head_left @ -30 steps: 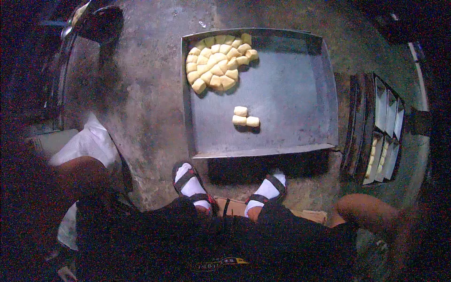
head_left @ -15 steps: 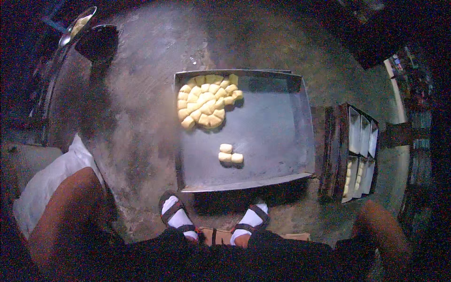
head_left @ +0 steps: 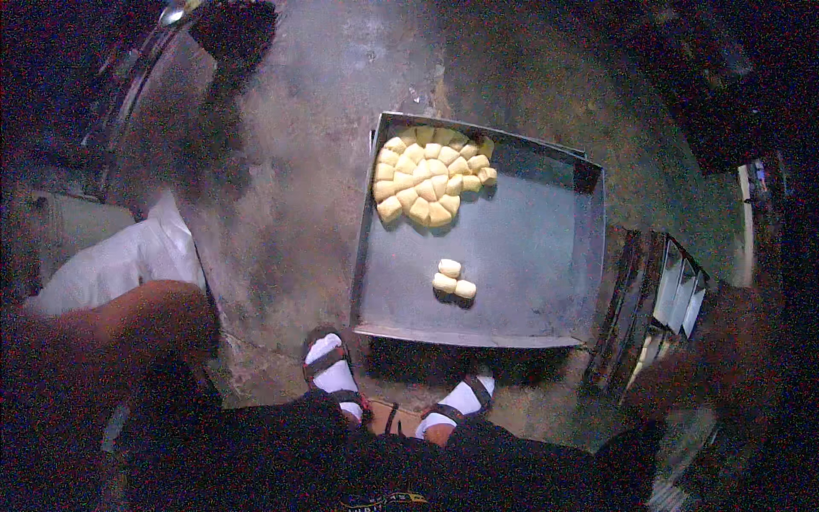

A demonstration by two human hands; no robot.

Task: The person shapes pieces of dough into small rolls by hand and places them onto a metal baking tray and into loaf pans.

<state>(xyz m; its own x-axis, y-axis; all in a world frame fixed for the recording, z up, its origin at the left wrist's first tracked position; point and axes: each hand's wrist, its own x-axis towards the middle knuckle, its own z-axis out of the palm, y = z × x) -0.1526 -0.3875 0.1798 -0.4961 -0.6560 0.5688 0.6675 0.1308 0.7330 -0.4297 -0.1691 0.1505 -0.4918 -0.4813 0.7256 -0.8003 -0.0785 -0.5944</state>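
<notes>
My left hand [head_left: 194, 320] is a dark blur beside a white plastic sack [head_left: 111, 264]; its fingers cannot be made out. At the right, my right hand [head_left: 674, 375] is in deep shadow by the near end of long, narrow metal pans [head_left: 678, 294], its fingers hidden. Between my arms, beyond my feet, lies a wide metal tray [head_left: 520, 264]. Cut dough pieces [head_left: 422, 179] sit packed together in its far left corner. Three loose dough pieces [head_left: 452, 280] touch one another nearer its front. Neither hand touches this dough.
My sandalled feet [head_left: 333, 367] are just short of the tray's front edge. Pale dough strips [head_left: 646, 358] lie in the near pans. A shiny spoon [head_left: 171, 14] shows at the top left. Grey stained floor [head_left: 299, 171] extends left of the tray.
The view has turned, so the tray appears farther right and tilted. My left forearm has swung flatter, and my right arm has risen over the pans' near end. The dough arrangement looks unchanged.
</notes>
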